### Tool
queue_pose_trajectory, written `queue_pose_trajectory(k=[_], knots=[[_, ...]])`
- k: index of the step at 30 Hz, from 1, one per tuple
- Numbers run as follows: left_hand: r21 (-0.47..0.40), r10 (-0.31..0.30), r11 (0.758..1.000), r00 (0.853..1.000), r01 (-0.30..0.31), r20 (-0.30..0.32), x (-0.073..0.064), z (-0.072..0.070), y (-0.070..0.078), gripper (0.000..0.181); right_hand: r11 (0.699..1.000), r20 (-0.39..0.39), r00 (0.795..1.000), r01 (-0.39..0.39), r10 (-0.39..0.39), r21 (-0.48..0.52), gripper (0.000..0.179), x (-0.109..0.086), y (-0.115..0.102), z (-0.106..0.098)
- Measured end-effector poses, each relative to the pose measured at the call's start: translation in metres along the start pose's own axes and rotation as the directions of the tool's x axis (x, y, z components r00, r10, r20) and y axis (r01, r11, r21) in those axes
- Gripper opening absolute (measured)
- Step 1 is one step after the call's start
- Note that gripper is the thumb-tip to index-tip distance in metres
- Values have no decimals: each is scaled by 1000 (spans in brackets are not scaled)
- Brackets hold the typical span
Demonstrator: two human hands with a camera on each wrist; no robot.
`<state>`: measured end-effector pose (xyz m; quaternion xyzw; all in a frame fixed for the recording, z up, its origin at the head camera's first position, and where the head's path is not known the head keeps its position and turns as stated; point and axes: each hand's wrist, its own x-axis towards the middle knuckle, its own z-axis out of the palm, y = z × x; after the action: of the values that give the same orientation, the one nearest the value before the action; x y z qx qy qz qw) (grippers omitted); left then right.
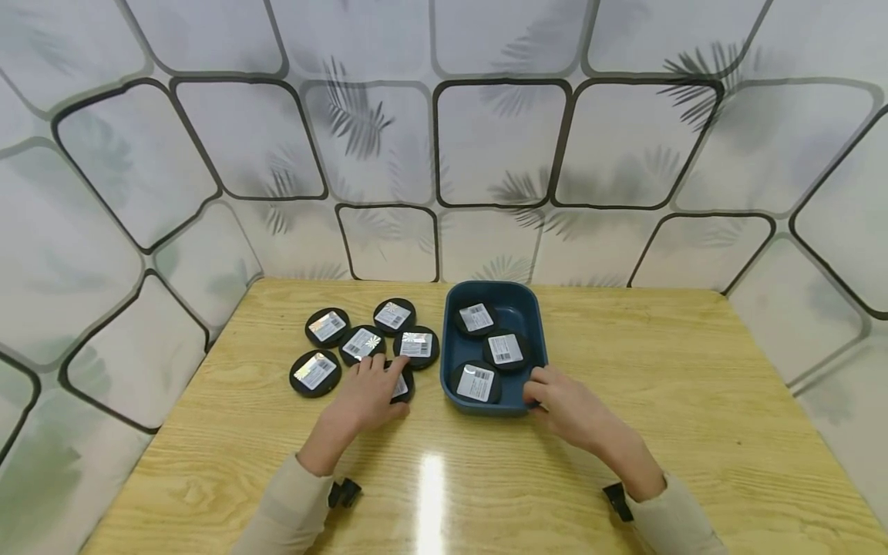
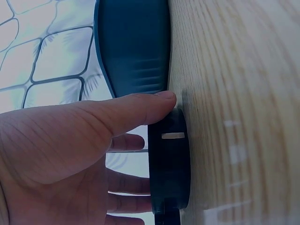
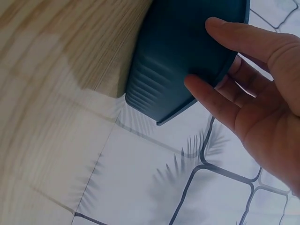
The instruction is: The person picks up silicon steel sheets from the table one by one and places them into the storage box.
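Observation:
On the table, my left hand [image 1: 371, 393] grips a black round disc [image 1: 402, 384] with a white label. In the left wrist view the thumb lies against the side of this disc [image 2: 169, 164], and the other fingers reach over its top face. My right hand [image 1: 569, 405] pinches the near right rim of a dark blue plastic bin [image 1: 451, 393]. The right wrist view shows fingers on both sides of the wall of the bin [image 3: 173, 61]. Three similar discs lie label up inside, one of them a black disc [image 1: 475, 382] at the near left corner.
Left of the bin, several more labelled discs lie close together, among them one disc [image 1: 315, 373] at the outer left and another disc [image 1: 416, 346] near the bin's wall. A patterned curtain [image 1: 499, 146] borders the wooden table [image 1: 659, 370] at the back and sides.

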<state>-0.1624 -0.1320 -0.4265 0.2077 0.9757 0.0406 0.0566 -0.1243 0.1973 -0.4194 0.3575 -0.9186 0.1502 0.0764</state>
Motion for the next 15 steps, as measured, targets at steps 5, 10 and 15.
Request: queue_pose_trajectory(k=[5,10,15], knots=[[-2,2,1000,1000,-2,-1,2,0,-1,77,1000,-2,1000,-2,2,13,24,0,0,0],[-4,8,1000,1000,-8,-1,2,0,-1,77,1000,-10,1000,3,-3,13,25,1,0,-1],[-6,7,1000,1000,-7,7,2,-1,-1,78,1000,-12,1000,7,-7,12,26,1,1,0]])
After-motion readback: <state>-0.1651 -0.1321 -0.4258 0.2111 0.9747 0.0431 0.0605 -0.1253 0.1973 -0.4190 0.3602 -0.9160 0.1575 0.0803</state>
